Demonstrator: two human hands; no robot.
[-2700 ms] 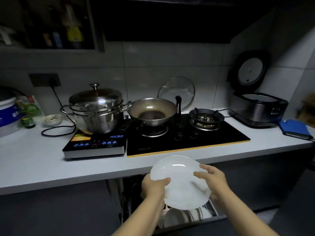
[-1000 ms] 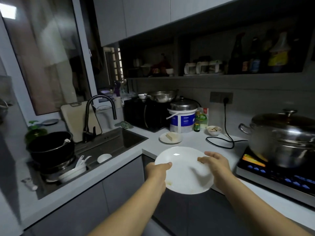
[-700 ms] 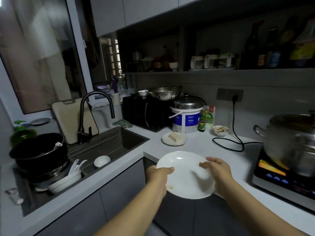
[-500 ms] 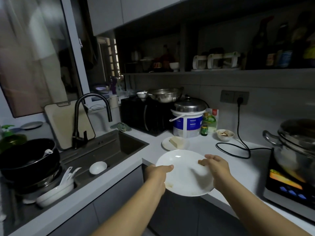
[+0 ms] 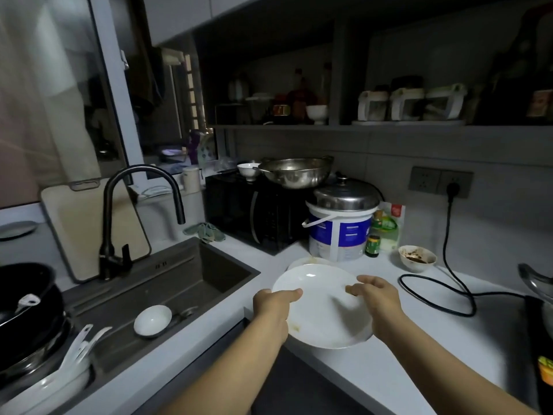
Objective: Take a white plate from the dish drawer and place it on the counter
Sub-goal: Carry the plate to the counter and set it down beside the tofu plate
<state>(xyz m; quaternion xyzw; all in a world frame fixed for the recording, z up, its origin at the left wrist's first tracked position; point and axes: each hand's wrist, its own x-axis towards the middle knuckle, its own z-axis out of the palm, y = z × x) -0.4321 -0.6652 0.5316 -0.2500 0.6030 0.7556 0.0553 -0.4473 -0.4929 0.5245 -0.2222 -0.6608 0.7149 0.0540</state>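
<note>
I hold a white plate in both hands over the pale counter, near its inner corner by the sink. My left hand grips the plate's left rim, thumb on top. My right hand grips the right rim with fingers spread across the top. The plate is tilted slightly toward me, and whether its underside touches the counter is hidden. The dish drawer is out of view.
A second small plate lies just behind the held one. A blue-and-white bucket, small bottle, sauce bowl and black cable sit on the counter. Sink with a white bowl lies left; induction cooker at right.
I turned left from the stove toward the sink corner, carrying the plate in both hands. The plate has moved forward over the counter, now covering most of the small plate behind it.
</note>
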